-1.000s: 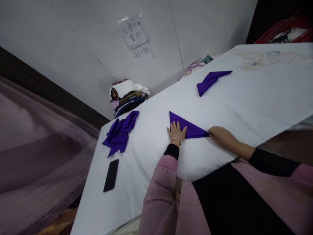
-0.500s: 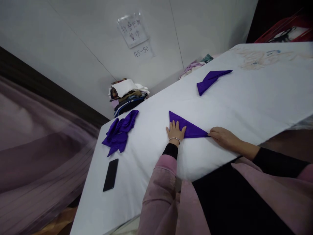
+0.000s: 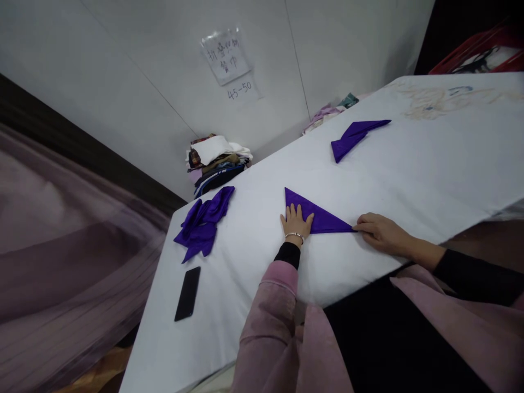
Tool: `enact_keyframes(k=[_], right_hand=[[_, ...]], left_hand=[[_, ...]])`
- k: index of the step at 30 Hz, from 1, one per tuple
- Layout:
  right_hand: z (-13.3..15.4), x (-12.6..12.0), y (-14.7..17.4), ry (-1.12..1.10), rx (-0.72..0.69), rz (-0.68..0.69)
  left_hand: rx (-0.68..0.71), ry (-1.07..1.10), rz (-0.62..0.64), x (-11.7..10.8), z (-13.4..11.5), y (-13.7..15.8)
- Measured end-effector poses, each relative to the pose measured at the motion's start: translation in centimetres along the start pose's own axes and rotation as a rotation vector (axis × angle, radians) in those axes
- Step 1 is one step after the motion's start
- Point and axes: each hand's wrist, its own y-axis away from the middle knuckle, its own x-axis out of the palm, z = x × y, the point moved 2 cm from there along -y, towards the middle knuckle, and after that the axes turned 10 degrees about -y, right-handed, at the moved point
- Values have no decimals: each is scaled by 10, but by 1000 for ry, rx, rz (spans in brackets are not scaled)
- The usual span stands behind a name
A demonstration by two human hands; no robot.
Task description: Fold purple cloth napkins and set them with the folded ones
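Nearest sleeve: pink outer fabric with a pink cuff over a tight black sleeve (image 3: pixel 289 254), reaching across the front edge.
Right hand: its fingertips (image 3: pixel 357 227) are brought together on the sharp right corner of the cloth; the hand (image 3: pixel 382 233) itself lies low over the white cover.
Left hand: palm down, fingers wide (image 3: pixel 296 222), flat on the cloth; a thin silvery bracelet (image 3: pixel 295 235) circles the wrist.
Purple triangle: the cloth (image 3: pixel 327 218) lies flat on the counter (image 3: pixel 254 262) between the hands, deep violet, smooth, crisp-edged, its long slope on the far side; the left hand hides its lower left corner.
Counter cover: white, softly wrinkled, with a pale floral pattern (image 3: pixel 429 106) at the far right.
Phone-like slab: black, flat, rectangular (image 3: pixel 188 293), near the left edge.
Purple heap: loose, rumpled fabric (image 3: pixel 198 225) beyond the slab.
Second folded piece: purple, narrow, pointed (image 3: pixel 354 137), well apart from the triangle.
Garment pile: mixed colours, white on top (image 3: pixel 215 148), past the far edge.
Wall: pale panels (image 3: pixel 143 43) bearing a handwritten sign (image 3: pixel 227 56).
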Motion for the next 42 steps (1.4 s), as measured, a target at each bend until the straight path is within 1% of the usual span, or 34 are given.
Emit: enact_keyframes(k=[2, 4, 7, 8, 11, 14, 16, 18, 21, 23, 26, 28, 29, 30, 32, 34, 36, 38, 40, 42], right_hand=[[-4, -3, -4, -37, 18, 33], [-9, -7, -15, -69, 42, 41], [-11, -7, -43, -114, 59, 19], [-10, -4, -53, -130, 48, 34], [-3, 14, -82, -160, -33, 152], [-1, 42, -96, -160, -111, 277], [-6, 59, -95, -135, -141, 301], [-13, 71, -87, -98, -167, 285], [-22, 74, -65, -57, -185, 253], [-27, 68, -46, -55, -173, 260], [-31, 48, -25, -71, -130, 307], [-31, 34, -24, -85, -87, 342], [-31, 28, -29, -90, -72, 352], [-30, 23, -38, -94, -65, 351], [-26, 21, -67, -95, -74, 326], [-21, 29, -104, -98, -85, 302], [-17, 45, -143, -110, -63, 314], [-16, 65, -177, -119, -41, 361], [-19, 83, -204, -108, -20, 409], [-25, 96, -224, -90, -5, 429]], left_hand=[[-6, -22, 3, 2, 0, 0], [-23, -40, -3, 5, 0, 0], [-26, -38, -23, 8, 0, -1], [-17, -32, -29, 8, -1, -1], [-1, -20, -39, 11, 0, -2], [10, -30, -43, 13, 1, -2], [16, -36, -42, 14, 1, -2], [12, -29, -39, 14, 1, -2], [-1, 8, -45, 12, 1, 0], [-2, 29, -48, 10, 0, 1], [-4, 43, -45, 9, 0, 3], [-5, 46, -47, 9, 0, 3], [-6, 47, -50, 9, 0, 3], [-5, 47, -54, 9, 0, 4], [0, 47, -62, 9, 0, 4], [6, 46, -78, 9, 0, 4], [9, 47, -86, 10, 0, 4], [9, 48, -84, 12, 0, 4], [7, 46, -88, 13, 0, 3], [4, 47, -105, 13, 0, 3]])
